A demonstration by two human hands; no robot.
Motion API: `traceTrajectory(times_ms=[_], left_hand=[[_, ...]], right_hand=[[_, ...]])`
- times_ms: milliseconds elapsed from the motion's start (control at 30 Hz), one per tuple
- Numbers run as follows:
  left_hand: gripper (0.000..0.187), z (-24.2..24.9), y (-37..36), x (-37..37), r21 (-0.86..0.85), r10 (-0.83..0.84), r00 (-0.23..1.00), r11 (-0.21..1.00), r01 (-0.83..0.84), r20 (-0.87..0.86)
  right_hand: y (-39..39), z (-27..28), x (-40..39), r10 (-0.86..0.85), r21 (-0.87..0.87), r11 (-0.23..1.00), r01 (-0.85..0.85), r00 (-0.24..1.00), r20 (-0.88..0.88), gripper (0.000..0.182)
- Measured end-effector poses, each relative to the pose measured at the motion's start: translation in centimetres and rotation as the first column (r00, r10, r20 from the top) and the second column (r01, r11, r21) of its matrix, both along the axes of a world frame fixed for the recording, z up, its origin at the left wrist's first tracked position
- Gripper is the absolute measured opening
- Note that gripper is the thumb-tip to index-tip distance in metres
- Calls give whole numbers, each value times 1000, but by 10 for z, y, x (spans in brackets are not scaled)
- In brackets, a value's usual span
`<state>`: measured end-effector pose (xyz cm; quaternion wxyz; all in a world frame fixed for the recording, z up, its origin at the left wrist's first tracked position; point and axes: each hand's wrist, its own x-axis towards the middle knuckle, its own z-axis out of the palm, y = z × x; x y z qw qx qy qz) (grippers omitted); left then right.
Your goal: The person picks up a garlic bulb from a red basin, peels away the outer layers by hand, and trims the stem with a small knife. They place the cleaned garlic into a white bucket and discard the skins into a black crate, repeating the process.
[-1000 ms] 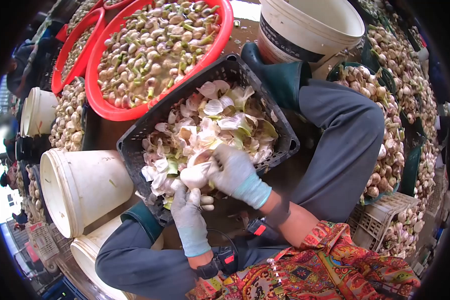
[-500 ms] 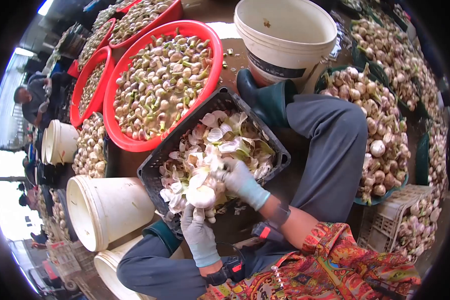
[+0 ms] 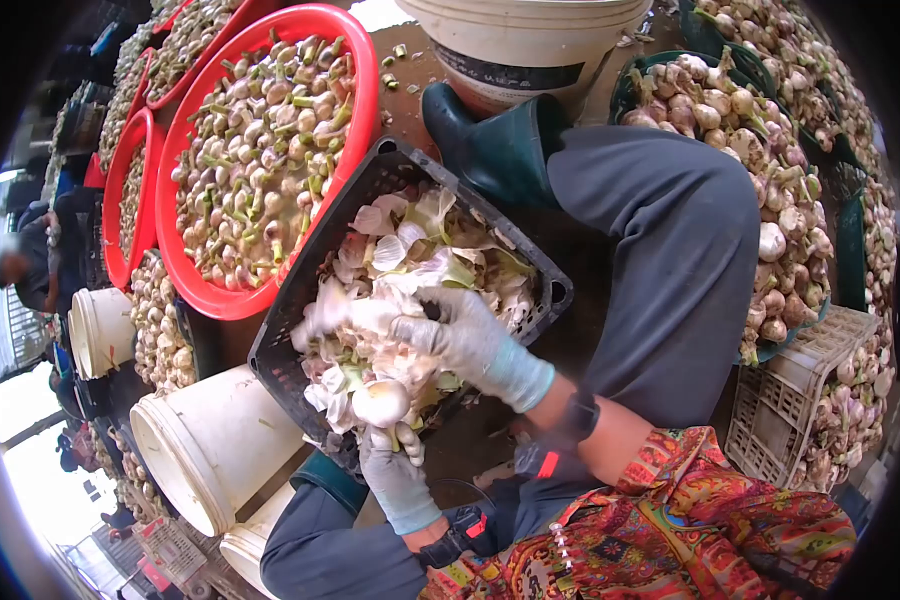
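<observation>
- Left hand [image 3: 396, 480], gloved in grey: the grip is closed round the underside of a pale garlic bulb [image 3: 381, 404], and there's the bulb, up over the near left part of the black crate!
- Right hand [image 3: 475, 342], gloved too, hangs over the crate's middle, fingers bent, thumb near them; whether that grip has any skin in it, I cannot tell.
- Just left of those fingers, a pale blurred patch [image 3: 322, 308], too smeared to read.
- Below both, loose garlic skins [image 3: 410, 262], white, pinkish and green, heaped in the black crate [image 3: 542, 262], which sits between the person's legs.
- Far left of it, a red tub [image 3: 366, 100], full of stemmed garlic in murky water!
- Left, a white bucket [image 3: 230, 435] tipped on its side.
- Far side, a green boot [image 3: 500, 145], just in front of a big pale bucket [image 3: 510, 40].
- Right, beyond the bent knee, a great pile of garlic [image 3: 785, 225], with a beige crate [image 3: 770, 420] on its near side.
</observation>
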<state>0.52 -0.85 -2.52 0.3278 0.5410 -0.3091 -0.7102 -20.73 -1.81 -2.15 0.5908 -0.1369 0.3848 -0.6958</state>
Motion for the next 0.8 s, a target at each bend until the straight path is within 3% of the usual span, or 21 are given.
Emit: traceTrajectory(times_ms=[33, 100, 133, 200, 233, 300, 367, 400, 467, 633, 667, 733, 767, 800], left_hand=[[32, -2, -1, 4, 47, 72, 984, 997, -65, -165], [32, -3, -2, 7, 73, 118, 962, 992, -103, -246], [32, -5, -3, 6, 103, 160, 929, 986, -133, -332], [29, -4, -4, 7, 120, 139, 910, 988, -99, -391], [26, -3, -4, 8, 130, 117, 890, 989, -65, -442], [27, -4, -3, 6, 205, 176, 826, 976, -75, -536], [35, 0, -3, 5, 254, 288, 746, 953, -164, -600], [22, 6, -8, 9, 271, 317, 735, 944, -185, -599], [24, 17, -17, 22, 291, 425, 648, 905, -310, -632], [31, 76, -73, 82, 234, 606, 566, 770, -593, -559], [33, 81, -89, 102, 132, 587, 570, 754, -644, -574], [33, 116, -108, 133, 60, 541, 576, 758, -649, -612], [32, 139, -109, 144, 21, 568, 566, 717, -697, -597], [32, 161, -106, 154, -14, 594, 554, 675, -738, -583]], right_hand=[[-1, -11, -10, 259, 270, 952, -146, 853, -453, 40], [1, -32, 8, 202, 297, 952, 69, 589, -783, 33], [3, -33, 13, 202, 297, 952, 70, 587, -784, 33], [7, -28, 21, 240, 195, 970, -143, 664, -709, 31], [8, -24, 22, 247, 195, 969, -153, 659, -711, 31], [5, -14, 26, 357, 190, 934, -303, 768, -531, 33], [4, -26, 36, 353, 313, 934, -171, 565, -746, 25], [6, -43, 42, 382, 364, 920, -146, 537, -752, 24], [5, -36, 42, 400, 387, 912, -136, 504, -766, 27], [8, -35, 43, 461, 433, 885, -172, 451, -764, 22], [10, -38, 42, 457, 419, 889, -188, 440, -773, 22], [9, -43, 46, 387, 356, 918, -176, 598, -702, 18], [7, -21, 44, 471, 438, 874, -208, 582, -663, 15], [6, -35, 45, 463, 425, 880, -214, 592, -660, 15]])
